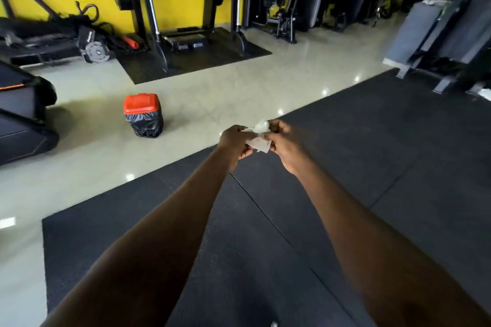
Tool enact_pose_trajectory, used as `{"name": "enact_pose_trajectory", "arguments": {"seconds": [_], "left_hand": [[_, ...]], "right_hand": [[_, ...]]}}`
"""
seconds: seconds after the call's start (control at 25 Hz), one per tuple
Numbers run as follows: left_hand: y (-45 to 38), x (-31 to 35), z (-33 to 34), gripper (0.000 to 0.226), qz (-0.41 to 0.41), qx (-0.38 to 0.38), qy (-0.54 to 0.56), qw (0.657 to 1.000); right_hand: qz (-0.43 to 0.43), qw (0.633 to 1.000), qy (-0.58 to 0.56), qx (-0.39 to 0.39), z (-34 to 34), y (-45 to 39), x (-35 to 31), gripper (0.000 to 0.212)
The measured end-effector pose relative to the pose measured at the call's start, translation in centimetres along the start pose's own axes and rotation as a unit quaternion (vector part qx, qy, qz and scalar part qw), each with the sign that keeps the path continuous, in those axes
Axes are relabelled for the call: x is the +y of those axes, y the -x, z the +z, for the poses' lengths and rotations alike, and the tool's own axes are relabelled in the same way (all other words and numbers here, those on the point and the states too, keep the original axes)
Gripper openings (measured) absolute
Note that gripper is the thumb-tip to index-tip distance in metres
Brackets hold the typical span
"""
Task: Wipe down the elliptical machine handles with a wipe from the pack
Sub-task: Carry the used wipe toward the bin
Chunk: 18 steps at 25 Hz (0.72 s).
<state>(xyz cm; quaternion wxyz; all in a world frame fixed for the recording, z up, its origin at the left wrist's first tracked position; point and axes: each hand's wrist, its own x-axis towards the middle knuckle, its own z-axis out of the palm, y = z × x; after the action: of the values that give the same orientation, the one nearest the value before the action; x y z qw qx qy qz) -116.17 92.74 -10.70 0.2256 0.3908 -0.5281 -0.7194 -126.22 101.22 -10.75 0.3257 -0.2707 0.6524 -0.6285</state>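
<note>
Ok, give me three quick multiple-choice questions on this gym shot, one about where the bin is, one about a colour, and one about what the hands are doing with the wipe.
1. Where does the bin stand?
A. On the pale tiled floor, left of the hands
B. On the black rubber mat
C. Against the yellow wall

2. What colour is the bin's lid?
A. Blue
B. Red-orange
C. White

3. How is the wipe held?
A. Lying on the mat
B. In the left hand alone
C. Between both hands

Answers:
1 A: it sits on the shiny tiles, clear of the mat.
2 B: the lid is red-orange over a black bag.
3 C: the left hand and right hand both pinch the crumpled white wipe.
</note>
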Motion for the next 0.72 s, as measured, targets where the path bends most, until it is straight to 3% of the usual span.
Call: {"name": "enact_pose_trajectory", "arguments": {"seconds": [0.2,0.36,0.52,0.64,0.72], "left_hand": [[-15.7,4.7,-3.4,0.013,-0.012,0.067,0.071,0.995],[-27.8,9.4,-6.8,0.014,0.038,0.114,0.042,0.992],[-37.5,13.1,-14.2,0.015,0.054,0.207,0.043,0.976],[-45.1,14.7,-20.6,0.005,0.042,0.228,0.07,0.97],[-50.5,15.8,-25.5,0.012,0.049,0.24,0.072,0.967]], "right_hand": [[-0.025,0.997,0.043,-0.055,4.7,-17.8,1.2,0.027],[0.043,0.991,-0.01,-0.125,9.4,-32.6,-0.5,0.01],[0.067,0.972,0.028,-0.223,17.9,-43.7,-1.8,0.019],[0.044,0.969,0.056,-0.236,25.1,-52.1,-1.2,0.008],[0.043,0.968,0.065,-0.238,30.6,-57.5,-0.6,0.01]]}}
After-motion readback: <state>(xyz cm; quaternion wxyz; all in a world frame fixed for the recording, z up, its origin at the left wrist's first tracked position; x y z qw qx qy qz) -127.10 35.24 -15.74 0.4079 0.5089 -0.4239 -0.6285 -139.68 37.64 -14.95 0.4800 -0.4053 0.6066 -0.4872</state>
